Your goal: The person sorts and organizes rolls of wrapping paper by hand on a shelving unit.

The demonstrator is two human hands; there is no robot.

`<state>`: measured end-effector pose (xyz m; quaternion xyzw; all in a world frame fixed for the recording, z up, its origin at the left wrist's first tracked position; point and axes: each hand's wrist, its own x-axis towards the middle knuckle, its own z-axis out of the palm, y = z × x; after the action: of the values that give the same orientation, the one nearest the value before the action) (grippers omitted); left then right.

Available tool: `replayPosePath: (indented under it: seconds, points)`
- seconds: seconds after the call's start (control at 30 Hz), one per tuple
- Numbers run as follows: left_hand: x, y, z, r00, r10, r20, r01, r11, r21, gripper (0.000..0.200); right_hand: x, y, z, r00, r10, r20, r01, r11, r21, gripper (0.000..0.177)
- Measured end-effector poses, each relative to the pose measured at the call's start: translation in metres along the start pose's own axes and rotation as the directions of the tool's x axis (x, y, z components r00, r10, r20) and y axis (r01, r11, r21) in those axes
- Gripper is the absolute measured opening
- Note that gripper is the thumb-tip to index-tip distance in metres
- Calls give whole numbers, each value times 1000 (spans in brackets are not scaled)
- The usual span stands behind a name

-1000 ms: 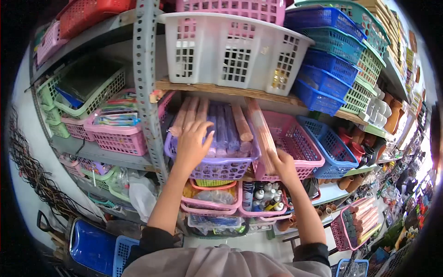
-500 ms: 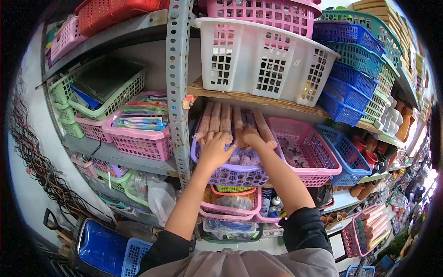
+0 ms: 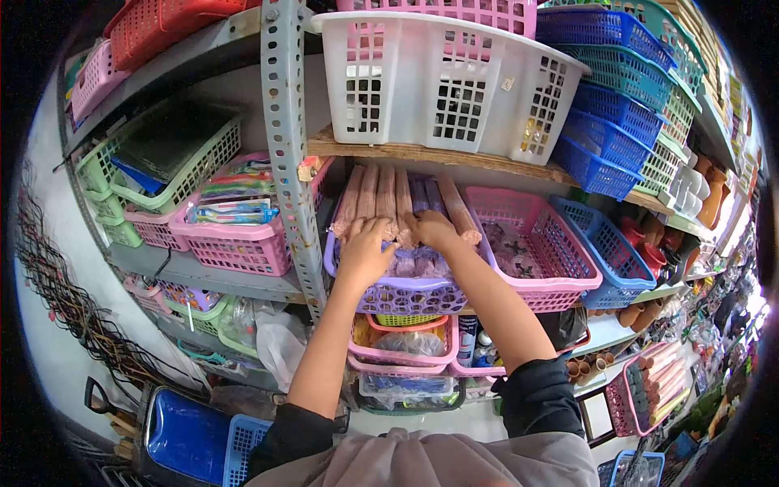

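A purple basket (image 3: 410, 297) on the middle shelf holds several long pinkish-brown wrapped rolls (image 3: 383, 191), lying side by side, with purple rolls (image 3: 428, 195) showing between and below them. My left hand (image 3: 367, 253) rests on the front ends of the rolls at the left, its fingers spread. My right hand (image 3: 432, 230) is at the front end of a pinkish roll near the middle, its fingers bent around it; the fingertips are partly hidden. One pinkish roll (image 3: 459, 213) lies apart at the basket's right side.
A pink basket (image 3: 542, 299) and a blue basket (image 3: 621, 284) stand right of the purple one. Above is a wooden shelf edge (image 3: 438, 157) under a white crate (image 3: 422, 77). A perforated metal post (image 3: 286, 122) rises at the left.
My right hand has moved left with a pinkish roll, now beside the left group. More purple rolls show between it and the rightmost roll. The view has shifted slightly.
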<state>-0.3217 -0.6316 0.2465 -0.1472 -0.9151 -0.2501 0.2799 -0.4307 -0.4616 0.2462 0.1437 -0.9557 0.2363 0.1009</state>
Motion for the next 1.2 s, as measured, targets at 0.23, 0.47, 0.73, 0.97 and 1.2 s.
replayPosePath:
  seconds: [0.23, 0.47, 0.73, 0.97, 1.2]
  points:
    - [0, -4, 1, 1000, 21, -20, -22, 999, -47, 45, -19, -22, -13, 957, 100, -273, -122, 990, -66, 58]
    - [6, -17, 13, 982, 153, -115, -160, 985, -60, 37, -16, -7, -9, 995, -50, -88, 44, 997, -60, 51]
    - [0, 14, -9, 864, 199, -463, -210, 977, 28, 21, -93, -30, -42, 806, -354, -475, 389, 921, -26, 28]
    - [-33, 138, 38, 798, 351, -491, -537, 784, -311, 14, -221, 15, -104, 771, -285, -570, 314, 948, -50, 20]
    - [-73, 282, 137, 781, 562, -273, -500, 300, -812, 16, -363, 110, -137, 665, 95, -741, -102, 994, 35, 20]
